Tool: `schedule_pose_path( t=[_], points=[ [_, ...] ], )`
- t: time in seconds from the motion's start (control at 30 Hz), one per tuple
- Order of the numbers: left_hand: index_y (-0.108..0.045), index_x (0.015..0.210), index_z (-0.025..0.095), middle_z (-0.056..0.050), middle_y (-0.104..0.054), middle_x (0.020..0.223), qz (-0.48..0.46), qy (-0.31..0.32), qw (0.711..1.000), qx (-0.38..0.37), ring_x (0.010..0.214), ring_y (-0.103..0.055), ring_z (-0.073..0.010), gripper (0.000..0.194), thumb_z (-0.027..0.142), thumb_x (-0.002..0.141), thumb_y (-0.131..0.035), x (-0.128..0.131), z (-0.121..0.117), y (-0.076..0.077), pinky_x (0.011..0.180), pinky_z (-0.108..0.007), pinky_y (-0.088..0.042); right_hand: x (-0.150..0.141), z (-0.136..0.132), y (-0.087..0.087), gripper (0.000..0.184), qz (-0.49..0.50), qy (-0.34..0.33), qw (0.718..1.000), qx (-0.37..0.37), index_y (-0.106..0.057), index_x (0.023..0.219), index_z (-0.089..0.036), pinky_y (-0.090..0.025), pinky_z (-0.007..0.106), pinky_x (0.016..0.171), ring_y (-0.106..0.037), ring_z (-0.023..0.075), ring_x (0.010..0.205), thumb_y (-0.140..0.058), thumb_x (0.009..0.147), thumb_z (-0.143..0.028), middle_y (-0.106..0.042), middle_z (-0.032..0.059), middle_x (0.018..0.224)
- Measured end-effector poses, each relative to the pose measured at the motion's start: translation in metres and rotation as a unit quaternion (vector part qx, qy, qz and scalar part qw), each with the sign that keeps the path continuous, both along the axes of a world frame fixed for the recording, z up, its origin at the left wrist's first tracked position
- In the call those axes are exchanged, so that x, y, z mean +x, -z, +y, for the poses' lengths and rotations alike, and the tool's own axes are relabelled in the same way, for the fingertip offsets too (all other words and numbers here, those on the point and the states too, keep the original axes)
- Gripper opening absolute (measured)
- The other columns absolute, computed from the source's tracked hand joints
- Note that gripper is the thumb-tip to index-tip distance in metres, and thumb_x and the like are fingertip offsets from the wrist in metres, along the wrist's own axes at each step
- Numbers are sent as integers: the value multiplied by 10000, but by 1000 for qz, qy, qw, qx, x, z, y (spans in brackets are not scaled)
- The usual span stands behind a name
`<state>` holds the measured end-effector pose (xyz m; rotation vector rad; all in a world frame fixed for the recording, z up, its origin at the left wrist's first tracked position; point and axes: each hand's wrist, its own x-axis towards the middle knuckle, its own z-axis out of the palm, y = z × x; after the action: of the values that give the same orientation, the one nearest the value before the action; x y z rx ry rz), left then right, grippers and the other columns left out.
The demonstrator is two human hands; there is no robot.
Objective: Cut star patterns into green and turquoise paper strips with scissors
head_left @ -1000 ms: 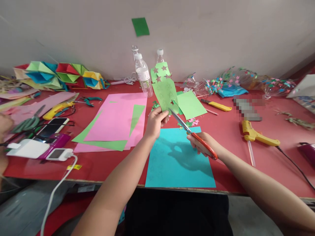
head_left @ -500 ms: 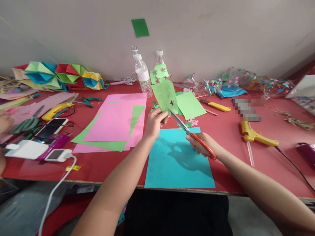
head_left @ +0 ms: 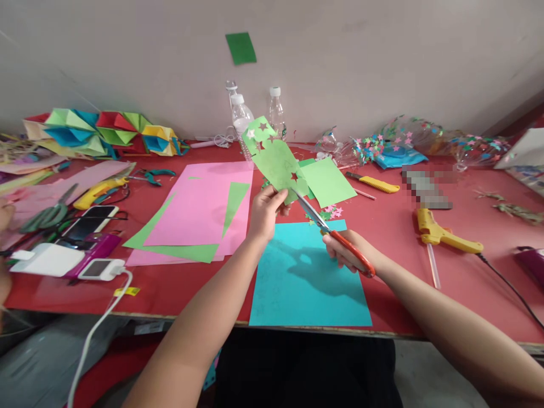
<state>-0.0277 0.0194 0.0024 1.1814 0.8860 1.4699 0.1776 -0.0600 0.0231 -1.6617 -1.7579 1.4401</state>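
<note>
My left hand [head_left: 267, 211] pinches the lower end of a light green paper strip [head_left: 276, 161] that has several star-shaped holes cut in it. My right hand [head_left: 346, 246] is wrapped around the red handle of a pair of scissors [head_left: 313, 214]. The tips of the blades meet the strip near its lower edge, close to one star hole. Beneath both hands lies a blue sheet of paper [head_left: 310, 277] with faint drawn outlines on its left side. Small green and pink paper stars [head_left: 330, 213] lie just beyond it.
Pink sheets [head_left: 191, 204] and green paper lie left. Plastic bottles [head_left: 276, 113] stand by the wall. Rightward are a yellow utility knife [head_left: 378, 183] and a yellow glue gun [head_left: 446, 233] with a cord. Phones and a power bank [head_left: 49, 259] lie left, near another person's hand [head_left: 5, 214].
The green strip has tilted, its upper end swinging left across a bottle. My left hand has turned slightly with it; the scissors stay nearly in place.
</note>
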Motion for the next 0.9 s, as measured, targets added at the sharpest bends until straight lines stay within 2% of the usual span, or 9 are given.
schedule_pose_path(
  t=[0.17,0.33,0.57,0.9],
  points=[
    [-581,721,188,47,-587,533,-5,-10,1000,4,439,-544,-77,240,381,759,-720,8,-7,1,462,-208,-423,-2,-3,0,522,21,2,1000,1,-496,625,-208,-416,222,439,-454,104,380,-516,843,-682,-419,-51,378],
    [-593,732,188,51,-576,506,-20,-10,1000,-11,437,-538,-81,258,397,745,-744,14,-11,-1,484,-219,-445,-4,-4,4,493,47,11,999,-10,-495,635,-209,-436,228,462,-420,96,349,-501,886,-632,-407,-61,366],
    [-597,710,183,38,-598,551,-51,-8,998,-24,474,-545,-74,266,390,729,-764,19,-14,-1,495,-215,-436,-7,-6,12,570,112,-2,994,-5,-493,640,-210,-520,274,561,-398,91,319,-463,848,-740,-385,-81,331],
    [-584,678,184,44,-578,522,-74,-16,996,-42,467,-533,-65,268,378,717,-766,24,-15,3,483,-208,-434,-10,-9,14,552,87,25,996,-14,-485,640,-215,-492,262,537,-425,96,330,-432,873,-713,-406,-71,326]
  ],
)
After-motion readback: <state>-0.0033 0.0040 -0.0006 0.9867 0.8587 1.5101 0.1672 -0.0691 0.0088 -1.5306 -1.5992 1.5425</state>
